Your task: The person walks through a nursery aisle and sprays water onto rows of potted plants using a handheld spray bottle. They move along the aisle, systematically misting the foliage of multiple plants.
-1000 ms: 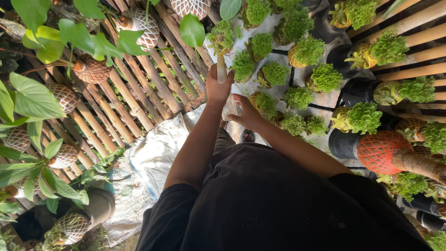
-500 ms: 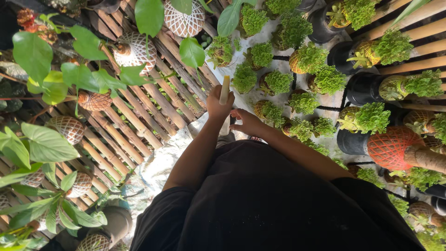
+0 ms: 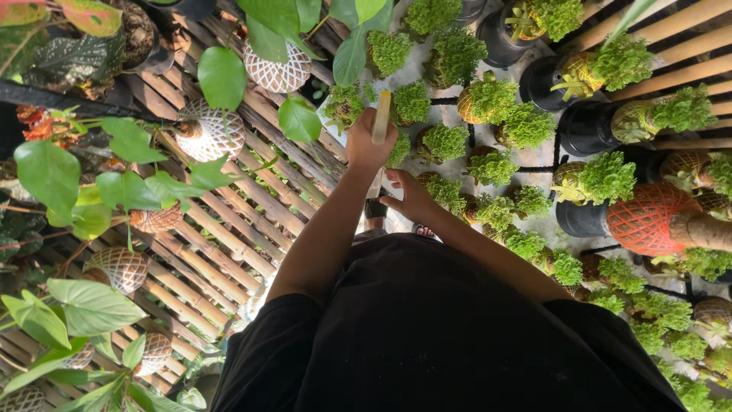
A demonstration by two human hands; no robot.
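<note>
Wooden stick (image 3: 380,118), upright in left grip (image 3: 369,143)

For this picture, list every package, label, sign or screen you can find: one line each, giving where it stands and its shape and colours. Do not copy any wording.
None can be made out.
Only netted moss balls, black pots and a pale stick in the left hand show among the plants.

The left hand (image 3: 367,145) (gripping a stick (image 3: 380,118)) rose.
</note>
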